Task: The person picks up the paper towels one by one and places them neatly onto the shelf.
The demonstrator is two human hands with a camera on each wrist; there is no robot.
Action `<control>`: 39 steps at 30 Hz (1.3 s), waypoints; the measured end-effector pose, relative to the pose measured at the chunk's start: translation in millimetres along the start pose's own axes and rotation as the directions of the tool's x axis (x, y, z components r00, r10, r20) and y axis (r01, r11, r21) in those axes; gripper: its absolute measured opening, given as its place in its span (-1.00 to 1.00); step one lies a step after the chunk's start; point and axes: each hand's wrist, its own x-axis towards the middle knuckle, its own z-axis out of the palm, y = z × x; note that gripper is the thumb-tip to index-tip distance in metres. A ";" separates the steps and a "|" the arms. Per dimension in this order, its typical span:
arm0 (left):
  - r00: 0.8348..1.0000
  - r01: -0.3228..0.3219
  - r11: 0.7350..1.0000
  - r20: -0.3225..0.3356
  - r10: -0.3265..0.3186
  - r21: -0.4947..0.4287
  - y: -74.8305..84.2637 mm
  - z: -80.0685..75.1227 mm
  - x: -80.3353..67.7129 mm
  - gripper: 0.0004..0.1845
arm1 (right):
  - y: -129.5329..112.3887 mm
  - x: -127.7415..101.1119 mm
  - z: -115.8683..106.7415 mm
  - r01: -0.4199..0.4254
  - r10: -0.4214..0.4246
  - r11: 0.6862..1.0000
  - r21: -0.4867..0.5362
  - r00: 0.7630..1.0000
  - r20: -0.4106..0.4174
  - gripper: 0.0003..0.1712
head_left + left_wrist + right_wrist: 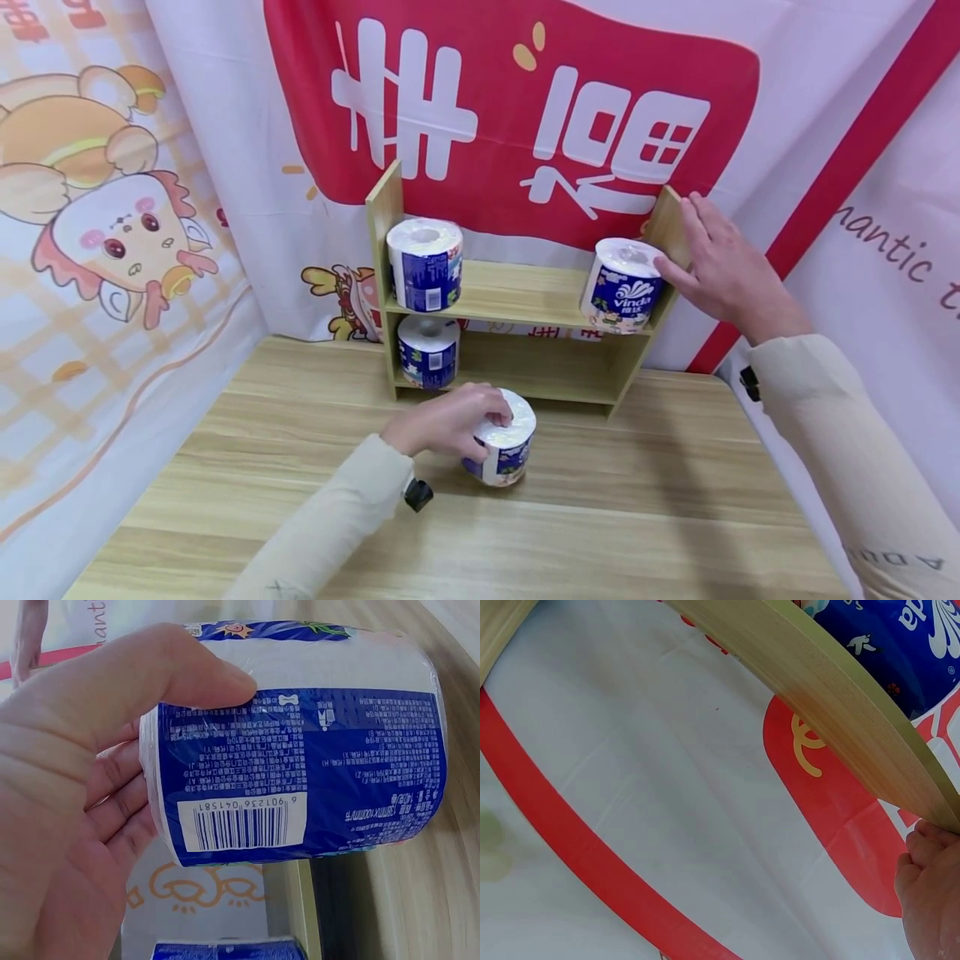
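My left hand (453, 421) grips a wrapped toilet roll (504, 462) in front of the shelf. Its thumb presses the blue-and-white side, while the other fingers are at the top end by the core. The roll's barcode (241, 823) faces the left wrist camera. Whether the roll touches the table cannot be told. My right hand (723, 262) holds the right side panel (666, 221) of the small wooden shelf (517, 287) near its top. Its thumb reaches inward beside a Vinda toilet roll (624, 292), upright at the upper board's right end. Fingers are partly hidden behind the panel.
Two more toilet rolls stand at the shelf's left end, one on the upper board (426, 271) and one on the lower board (429, 358). The shelf stands at the back of the wood-grain table (600, 517). Printed cloth (510, 108) hangs behind and at both sides.
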 end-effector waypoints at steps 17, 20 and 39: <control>0.999 -0.039 0.999 0.011 0.039 -0.003 9.4 12.4 46.9 -0.55 | 1.4 -3.3 0.5 -0.007 0.007 1.000 0.028 1.000 0.009 0.16; 0.998 -0.059 0.998 0.001 0.059 0.007 9.9 11.5 56.8 -0.55 | 1.2 -2.7 0.6 -0.006 0.006 1.000 0.027 1.000 0.008 0.16; 0.996 -0.090 0.996 -0.012 0.090 0.026 11.2 4.7 106.6 -0.56 | -0.3 -0.3 1.4 0.003 -0.003 1.000 0.025 1.000 0.000 0.15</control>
